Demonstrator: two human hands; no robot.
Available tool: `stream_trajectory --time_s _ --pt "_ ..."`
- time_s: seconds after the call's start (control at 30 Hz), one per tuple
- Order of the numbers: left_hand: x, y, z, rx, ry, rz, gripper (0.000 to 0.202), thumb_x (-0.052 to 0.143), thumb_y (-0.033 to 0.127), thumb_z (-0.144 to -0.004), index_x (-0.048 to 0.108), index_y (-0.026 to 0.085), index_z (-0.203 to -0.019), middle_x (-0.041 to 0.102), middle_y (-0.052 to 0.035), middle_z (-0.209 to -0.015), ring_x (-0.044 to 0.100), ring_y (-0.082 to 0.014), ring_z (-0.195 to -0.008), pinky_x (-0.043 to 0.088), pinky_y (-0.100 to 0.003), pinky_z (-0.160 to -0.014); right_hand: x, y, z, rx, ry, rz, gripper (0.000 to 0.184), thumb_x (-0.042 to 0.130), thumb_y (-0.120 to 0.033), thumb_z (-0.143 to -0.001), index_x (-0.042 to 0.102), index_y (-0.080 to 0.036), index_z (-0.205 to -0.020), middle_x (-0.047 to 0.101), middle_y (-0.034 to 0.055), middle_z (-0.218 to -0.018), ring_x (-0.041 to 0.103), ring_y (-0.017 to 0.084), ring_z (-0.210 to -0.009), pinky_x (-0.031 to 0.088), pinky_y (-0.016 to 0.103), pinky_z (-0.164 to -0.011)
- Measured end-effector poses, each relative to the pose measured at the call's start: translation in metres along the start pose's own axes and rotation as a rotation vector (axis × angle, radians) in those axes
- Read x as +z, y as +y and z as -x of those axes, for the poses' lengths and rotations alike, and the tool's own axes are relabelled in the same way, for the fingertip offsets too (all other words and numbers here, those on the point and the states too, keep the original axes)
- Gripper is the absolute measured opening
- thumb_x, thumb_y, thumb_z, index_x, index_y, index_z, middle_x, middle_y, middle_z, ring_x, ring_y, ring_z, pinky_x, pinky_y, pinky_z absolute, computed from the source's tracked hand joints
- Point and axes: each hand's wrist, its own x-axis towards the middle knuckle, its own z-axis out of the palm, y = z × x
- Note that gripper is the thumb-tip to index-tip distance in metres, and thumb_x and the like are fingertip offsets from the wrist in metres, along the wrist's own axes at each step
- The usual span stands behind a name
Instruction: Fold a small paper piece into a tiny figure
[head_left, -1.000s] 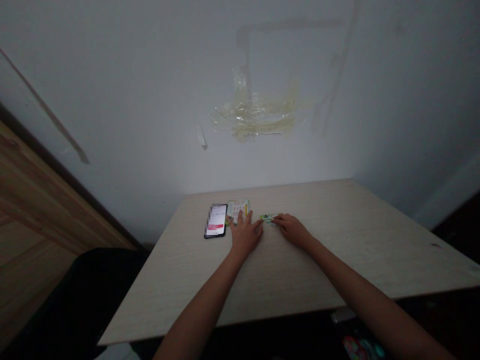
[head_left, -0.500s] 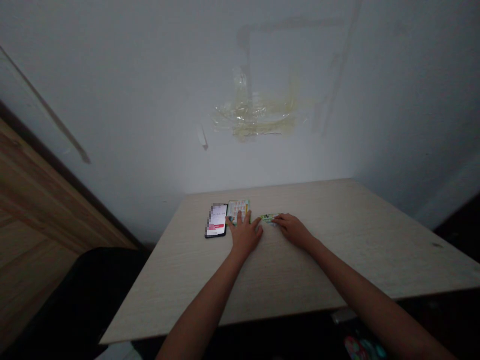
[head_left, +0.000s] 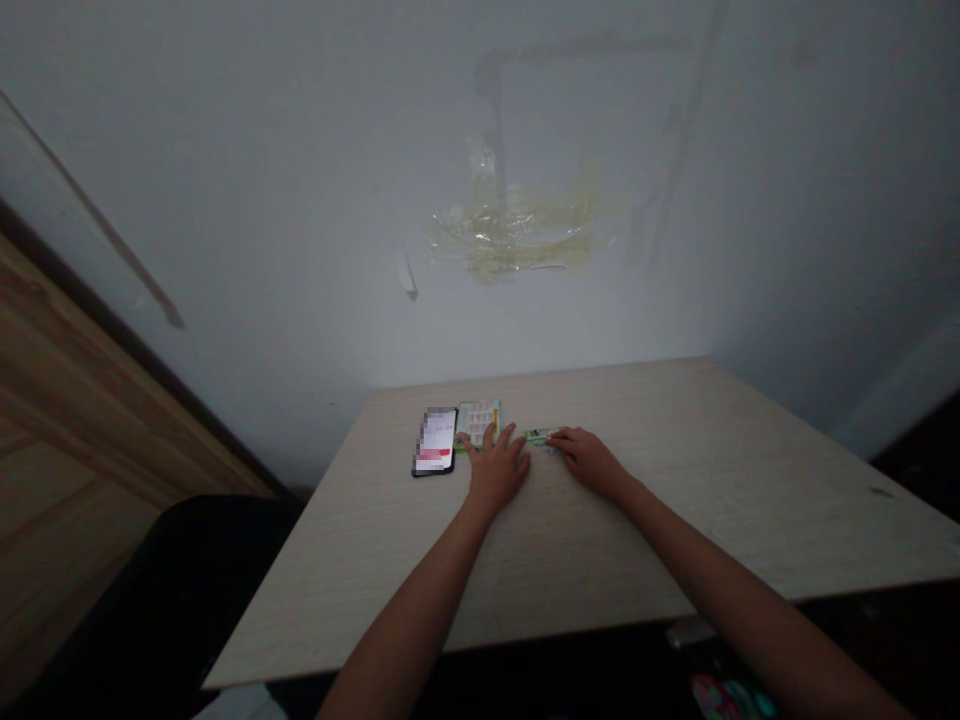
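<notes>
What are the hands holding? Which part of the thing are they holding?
The right hand seems to pinch the right end of a small green packet, though it's hard to be sure. The left hand rests its fingers on a printed card without gripping it.

desk (head_left: pixel 600 560): pale wood-grain laminate, matt, smooth
phone (head_left: pixel 433 442): glossy glass front, black edge
card (head_left: pixel 480 420): printed paper or card, smooth
strip (head_left: pixel 540 435): green packaging, slight sheen, material unclear
wall (head_left: pixel 300 200): matt paint
tape (head_left: pixel 510 235): glossy yellowed plastic
</notes>
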Motion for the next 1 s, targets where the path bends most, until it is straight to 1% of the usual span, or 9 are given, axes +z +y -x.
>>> stream_trajectory --time_s 0.27,0.43,0.6,0.8,1.0 --pt "0.0017 -0.0031 -0.0014 -0.025 -0.005 0.009 0.037 0.047 0.050 -0.092 0.060 0.043 -0.126 0.045 0.0011 -0.150 0.027 -0.0381 -0.142 0.003 -0.080 -0.106 0.0007 0.0020 0.0003 -0.015 -0.002 0.008 0.045 0.047 -0.007 -0.086 0.064 -0.021 -0.126 0.064 0.0083 -0.123 0.056 0.020 -0.110 0.044 0.037 -0.099" --pt "0.0014 -0.0053 -0.0016 -0.031 -0.012 0.011 0.037 0.049 0.050 -0.091 0.059 0.045 -0.126 0.043 0.0016 -0.152 0.026 -0.0370 -0.142 -0.001 -0.079 -0.106 0.0007 0.0004 -0.0007 -0.004 -0.005 0.011 0.044 0.047 -0.008 -0.087 0.064 -0.022 -0.125 0.064 0.0083 -0.122 0.057 0.020 -0.108 0.044 0.037 -0.098" --pt "0.0015 -0.0050 -0.0011 -0.016 -0.009 0.019 0.036 0.051 0.050 -0.090 0.061 0.045 -0.124 0.042 0.0015 -0.152 0.026 -0.0376 -0.142 -0.002 -0.080 -0.105 -0.0022 -0.0036 -0.0008 0.002 -0.006 0.016 0.043 0.047 -0.009 -0.088 0.064 -0.022 -0.125 0.065 0.0076 -0.121 0.057 0.020 -0.106 0.044 0.037 -0.097" --pt "-0.0004 -0.0033 -0.0001 0.070 -0.013 0.037 0.032 0.049 0.049 -0.093 0.062 0.048 -0.122 0.043 0.0028 -0.151 0.024 -0.0371 -0.143 -0.004 -0.081 -0.104 -0.0030 -0.0036 -0.0013 0.009 -0.022 0.029 0.043 0.047 -0.008 -0.087 0.064 -0.022 -0.125 0.065 0.0075 -0.120 0.057 0.020 -0.106 0.044 0.036 -0.096" --pt "0.0004 -0.0048 0.0001 0.134 -0.045 0.058 0.031 0.048 0.050 -0.093 0.060 0.053 -0.122 0.042 0.0052 -0.152 0.023 -0.0363 -0.144 -0.003 -0.082 -0.103 -0.0032 -0.0044 -0.0016 0.003 -0.019 0.022 0.045 0.045 -0.006 -0.086 0.064 -0.022 -0.124 0.065 0.0074 -0.119 0.056 0.020 -0.108 0.043 0.036 -0.098"
